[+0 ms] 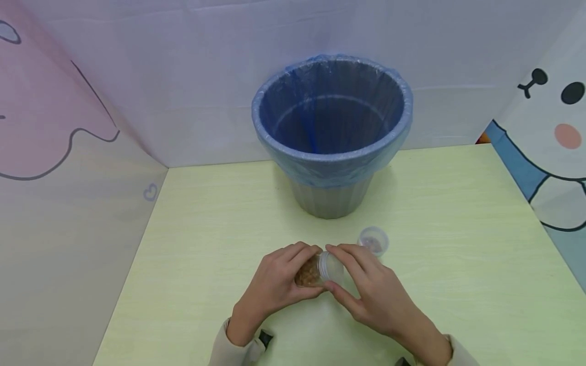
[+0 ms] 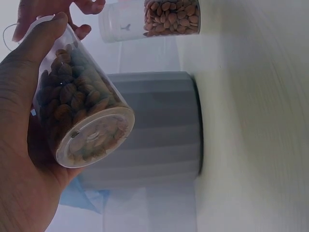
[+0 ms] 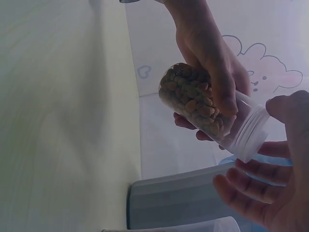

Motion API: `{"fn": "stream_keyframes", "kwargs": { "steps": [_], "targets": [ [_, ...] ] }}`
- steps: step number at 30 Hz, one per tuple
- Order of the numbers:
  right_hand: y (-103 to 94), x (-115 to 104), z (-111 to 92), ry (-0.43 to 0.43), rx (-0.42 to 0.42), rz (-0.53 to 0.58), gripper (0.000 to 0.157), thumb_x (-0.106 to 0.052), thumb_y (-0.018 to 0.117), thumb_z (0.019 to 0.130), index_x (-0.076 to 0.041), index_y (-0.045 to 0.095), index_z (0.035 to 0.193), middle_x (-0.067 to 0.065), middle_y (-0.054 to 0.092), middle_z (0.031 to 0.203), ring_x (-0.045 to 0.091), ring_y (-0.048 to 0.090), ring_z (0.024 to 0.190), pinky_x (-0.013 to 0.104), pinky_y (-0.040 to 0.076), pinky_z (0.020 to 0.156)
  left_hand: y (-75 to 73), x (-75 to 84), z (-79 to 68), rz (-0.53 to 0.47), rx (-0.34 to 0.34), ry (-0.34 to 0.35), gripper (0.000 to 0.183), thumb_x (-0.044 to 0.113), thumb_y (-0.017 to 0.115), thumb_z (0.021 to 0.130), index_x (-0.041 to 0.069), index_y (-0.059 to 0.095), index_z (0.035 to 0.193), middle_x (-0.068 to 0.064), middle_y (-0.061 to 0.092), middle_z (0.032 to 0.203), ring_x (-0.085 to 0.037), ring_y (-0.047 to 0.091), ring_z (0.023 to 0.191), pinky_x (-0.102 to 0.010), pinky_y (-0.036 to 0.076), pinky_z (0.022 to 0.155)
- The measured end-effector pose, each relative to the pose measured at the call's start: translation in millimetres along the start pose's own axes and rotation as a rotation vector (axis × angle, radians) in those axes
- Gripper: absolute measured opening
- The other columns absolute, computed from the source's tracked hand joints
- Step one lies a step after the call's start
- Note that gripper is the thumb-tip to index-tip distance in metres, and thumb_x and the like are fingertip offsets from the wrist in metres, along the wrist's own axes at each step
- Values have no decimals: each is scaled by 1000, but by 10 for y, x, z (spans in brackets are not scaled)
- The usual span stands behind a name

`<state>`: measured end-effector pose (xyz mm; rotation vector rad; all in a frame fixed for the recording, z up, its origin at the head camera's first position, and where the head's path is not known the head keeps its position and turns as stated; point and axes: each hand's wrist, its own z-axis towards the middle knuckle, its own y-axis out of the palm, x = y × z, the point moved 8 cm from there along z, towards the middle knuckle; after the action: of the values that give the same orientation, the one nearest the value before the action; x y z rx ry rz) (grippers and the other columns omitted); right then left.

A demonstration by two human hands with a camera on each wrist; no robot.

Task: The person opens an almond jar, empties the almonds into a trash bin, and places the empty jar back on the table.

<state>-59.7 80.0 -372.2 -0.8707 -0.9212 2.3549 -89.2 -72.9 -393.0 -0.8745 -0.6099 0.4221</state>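
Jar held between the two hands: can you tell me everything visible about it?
The jar is a clear, round cylinder, apparently plastic, with a flat base and a translucent whitish lid at the ridged end. Brown almonds partly fill it, leaving space toward the lid. It is tilted, raised off the table, on the wearer's side of the bin. The left hand grips its body; the right hand has its fingers at the lid. Whether the lid is loosened cannot be told.

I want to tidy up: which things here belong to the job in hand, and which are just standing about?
In the job:
held jar of nuts, gripped by the left hand
its lid, pinched by the right hand

Seemingly just standing about:
second jar, untouched
bin, untouched; possibly for later
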Motion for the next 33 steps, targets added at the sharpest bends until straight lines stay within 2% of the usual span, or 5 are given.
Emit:
{"fn": "stream_keyframes", "kwargs": {
  "steps": [7,13,20,27,33],
  "targets": [
    [-28,-53,27,-41,21,47,52,-41,52,106,-6,59,144,7,64,135,21,62,120,37,57,91,6,-11,5,11,-12,-10,60,50,90,78,18,67,123,8,70,106,-6,68,82,-21,59,73],
    [-37,-116,54,-78,31,57,50,-33,48,105,-5,58,145,11,61,141,24,61,124,34,50,104,-9,-2,11,23,-4,0,62,51,90,77,17,68,123,8,70,105,-6,69,83,-21,59,73],
    [-28,-72,49,-39,23,-17,59,-46,47,107,-4,55,148,12,62,139,23,64,120,42,60,87,-3,-8,9,7,-6,-2,59,49,90,78,18,67,123,8,70,105,-6,68,81,-21,59,73],
    [18,13,24,35,-24,-58,61,-55,48,106,-8,59,145,3,66,122,17,68,104,35,61,75,-4,-5,3,9,5,1,59,48,90,78,18,67,123,8,69,104,-5,66,78,-20,57,70],
    [24,22,24,57,-46,-35,57,-52,54,105,-10,60,142,0,66,121,15,67,104,34,61,75,-13,0,1,8,10,-1,57,46,90,78,18,67,122,8,69,104,-5,66,78,-20,57,70]
  ]
}}
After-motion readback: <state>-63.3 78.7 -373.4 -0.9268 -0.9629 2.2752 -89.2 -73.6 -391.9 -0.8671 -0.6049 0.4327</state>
